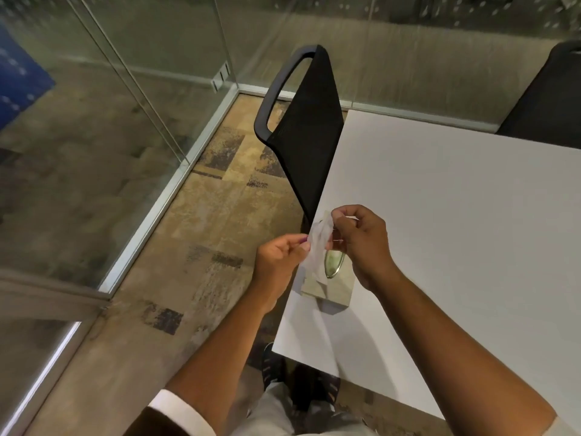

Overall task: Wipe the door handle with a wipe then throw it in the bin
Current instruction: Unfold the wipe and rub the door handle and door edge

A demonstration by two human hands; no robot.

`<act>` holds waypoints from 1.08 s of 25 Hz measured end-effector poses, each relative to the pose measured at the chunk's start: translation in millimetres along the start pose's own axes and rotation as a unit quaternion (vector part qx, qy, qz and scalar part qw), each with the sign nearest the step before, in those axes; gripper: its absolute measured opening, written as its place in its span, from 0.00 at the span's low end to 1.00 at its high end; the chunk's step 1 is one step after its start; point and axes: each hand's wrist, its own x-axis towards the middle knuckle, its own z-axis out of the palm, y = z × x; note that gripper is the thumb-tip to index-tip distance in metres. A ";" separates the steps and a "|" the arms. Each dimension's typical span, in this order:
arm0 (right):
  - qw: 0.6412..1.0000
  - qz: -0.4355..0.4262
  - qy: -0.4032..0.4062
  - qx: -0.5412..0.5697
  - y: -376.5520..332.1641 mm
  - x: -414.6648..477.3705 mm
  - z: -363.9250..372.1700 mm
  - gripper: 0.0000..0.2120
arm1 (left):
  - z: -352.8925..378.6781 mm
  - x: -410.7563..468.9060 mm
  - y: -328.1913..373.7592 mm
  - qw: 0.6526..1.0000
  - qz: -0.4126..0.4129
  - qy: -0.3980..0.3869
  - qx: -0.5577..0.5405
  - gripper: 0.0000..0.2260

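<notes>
From the head view, both hands meet over the near-left corner of a white table (456,215). The left hand (278,261) pinches the lower edge of a thin, pale wipe (318,247) between thumb and fingertips, the other fingers loosely curled. The right hand (361,243) grips the wipe's upper edge the same way, knuckles up, so the sheet hangs stretched between the two. Directly beneath the hands sits a tissue box (333,286) with an oval opening, near the table edge. Beyond the hands a black chair (309,133) is pushed against the table; to the left of the left hand runs a glass partition (132,99) above patterned carpet. Neither door handle nor bin shows here.

The step in hand looks like unfolding the wipe. The sheet seems flimsy, so pulling the two pinches apart too hard could tear it, and a loose pinch could let it drop onto the carpet.
</notes>
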 end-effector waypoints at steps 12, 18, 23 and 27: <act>0.967 0.092 -0.227 -0.067 24.2 -28.9 77.6 0.14 | -78.5 -55.6 -0.8 0.963 -0.092 0.140 -0.211 0.07; 0.950 0.058 -0.286 -0.113 13.6 -46.2 159.3 0.08 | -162.0 -86.5 -8.3 0.911 -0.085 0.168 -0.367 0.04; 0.917 -0.001 -0.373 -0.144 -10.4 -69.5 247.8 0.03 | -250.9 -108.1 -6.4 0.894 -0.069 0.133 -0.422 0.10; 0.927 0.039 -0.347 -0.136 -21.2 -84.6 320.7 0.10 | -324.8 -120.1 -5.2 0.906 -0.055 0.219 -0.359 0.12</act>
